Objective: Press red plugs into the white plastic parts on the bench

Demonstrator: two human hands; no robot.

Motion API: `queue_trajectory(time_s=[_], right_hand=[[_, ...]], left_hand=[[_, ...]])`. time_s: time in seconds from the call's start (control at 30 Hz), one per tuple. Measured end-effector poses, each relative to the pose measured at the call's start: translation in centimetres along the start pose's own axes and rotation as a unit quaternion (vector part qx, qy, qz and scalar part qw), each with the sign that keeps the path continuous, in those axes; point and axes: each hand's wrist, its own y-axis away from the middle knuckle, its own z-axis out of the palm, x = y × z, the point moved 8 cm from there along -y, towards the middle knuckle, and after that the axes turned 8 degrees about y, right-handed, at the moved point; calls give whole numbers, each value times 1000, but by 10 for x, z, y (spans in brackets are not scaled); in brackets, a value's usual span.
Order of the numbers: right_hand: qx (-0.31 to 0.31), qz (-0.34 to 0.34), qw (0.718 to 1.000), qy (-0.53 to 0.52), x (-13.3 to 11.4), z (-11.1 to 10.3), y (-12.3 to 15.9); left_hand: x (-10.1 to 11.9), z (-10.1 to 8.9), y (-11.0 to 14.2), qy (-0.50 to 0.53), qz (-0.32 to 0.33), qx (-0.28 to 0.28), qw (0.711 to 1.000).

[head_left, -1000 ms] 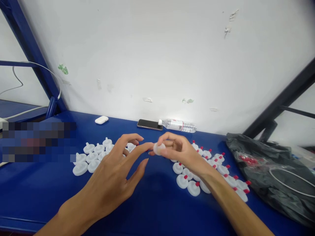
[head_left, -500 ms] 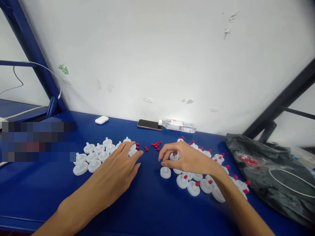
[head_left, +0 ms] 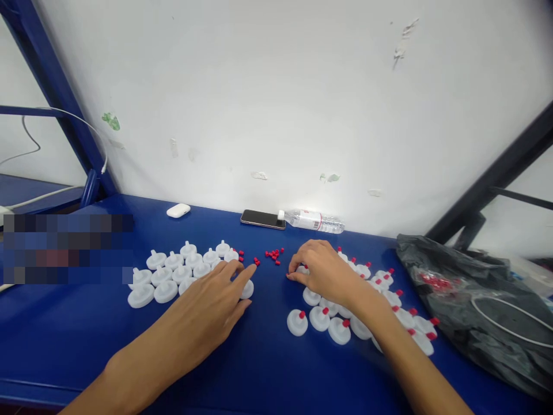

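My left hand (head_left: 216,291) reaches over the left group of white plastic discs with short stems (head_left: 163,276). Its thumb and forefinger close round the sides of one white disc (head_left: 247,290), whose top is partly hidden. My right hand (head_left: 324,271) hovers at the left edge of the red-capped discs (head_left: 319,319), covering some of them. Its fingertips are pinched together, with a tiny red cap (head_left: 288,276) just showing at the tips. Loose red caps (head_left: 273,255) lie between the hands. One red-capped disc (head_left: 297,323) stands in front of my right hand.
Against the wall lie a phone (head_left: 262,219), a water bottle (head_left: 315,221) and a white earphone case (head_left: 178,211). A dark plastic bag (head_left: 470,311) with a clear packet of red caps (head_left: 438,282) covers the right side. A blue frame post (head_left: 64,86) rises at the left.
My right hand has let go of a white disc, which now stands nearer with its red cap showing. A disc has come into view between my left thumb and forefinger.
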Motion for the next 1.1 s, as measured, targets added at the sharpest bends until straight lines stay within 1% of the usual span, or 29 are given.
queue_trajectory(time_s=[0.1, 0.2, 0.27, 0.37, 0.43, 0.57, 0.67, 0.77, 0.9, 1.0, 1.1], right_hand=[[-15, -5, 1000, -17, -5, 1, 0], [-18, -16, 999, -28, -9, 1, 0], [-16, -16, 999, -28, -9, 1, 0], [-11, -17, 999, -32, -9, 1, 0], [-12, -30, 999, -41, -12, 2, 0], [-20, -43, 997, -55, -18, -1, 1], [-9, -27, 994, -108, -19, -7, 4], [20, -24, 977, -210, -24, -18, 6], [52, -62, 948, -307, -39, -32, 7], [49, -68, 928, -363, -45, -36, 7], [31, -54, 916, -397, -45, -31, 7]], left_hand=[[-6, 9, 2, -18, -6, -28, 999], [-3, 14, 2, -1, 12, -58, 998], [0, 15, 2, 13, 10, -75, 997], [6, 10, 1, 23, 4, -73, 997], [9, 8, 0, 24, 5, -71, 997], [14, 5, 0, 43, 13, -86, 995], [18, 1, 1, 63, 29, -77, 995], [18, -2, 2, 61, 22, -66, 996], [15, -8, 0, 58, -1, -33, 998], [16, -11, -2, 58, -4, -27, 998], [17, -16, -4, 47, 1, -5, 999]])
